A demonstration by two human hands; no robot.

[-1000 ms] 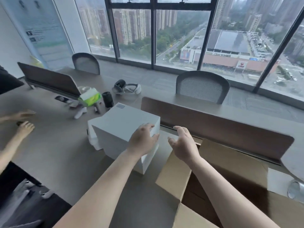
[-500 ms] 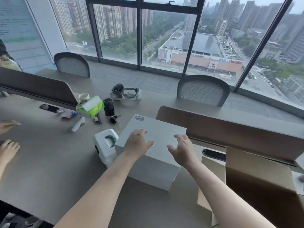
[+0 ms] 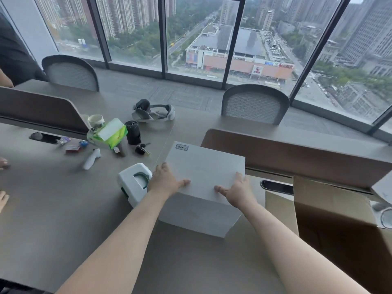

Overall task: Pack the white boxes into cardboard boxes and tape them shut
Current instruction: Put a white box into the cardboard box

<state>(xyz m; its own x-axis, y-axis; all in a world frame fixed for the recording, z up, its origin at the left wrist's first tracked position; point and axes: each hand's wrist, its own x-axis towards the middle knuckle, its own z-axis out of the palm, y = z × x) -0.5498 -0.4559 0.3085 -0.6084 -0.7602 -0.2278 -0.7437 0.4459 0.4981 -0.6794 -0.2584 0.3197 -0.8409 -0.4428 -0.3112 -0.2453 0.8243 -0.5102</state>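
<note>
White box (image 3: pixel 203 166) sits flat on the worktop (image 3: pixel 63 219), straight ahead of the person, with a small handwritten label at its far left corner. The left hand (image 3: pixel 167 183) takes its near left corner and the right hand (image 3: pixel 237 192) its near right corner. Each thumb lies on the lid pointing inward, and the fingers reach over the side edges, where their tips are hidden. So the grip is a two-handed clasp across the box's width.

The open cardboard box (image 3: pixel 339 219) stands to the right, near but apart from the white box, with one flap upright on the side facing it. The right hand is the nearer one to it. The load would have to rise and travel rightward over that flap. The white box looks slightly wider than deep, though the wide lens makes this uncertain. A small white-and-green object (image 3: pixel 133 185) stands just beside the left hand.

Half a second ago both hands lay further in on the lid; they have since spread out to its edges. The white box itself has not shifted on the worktop. A second ago it was tilted, with only the left hand on it.
</note>
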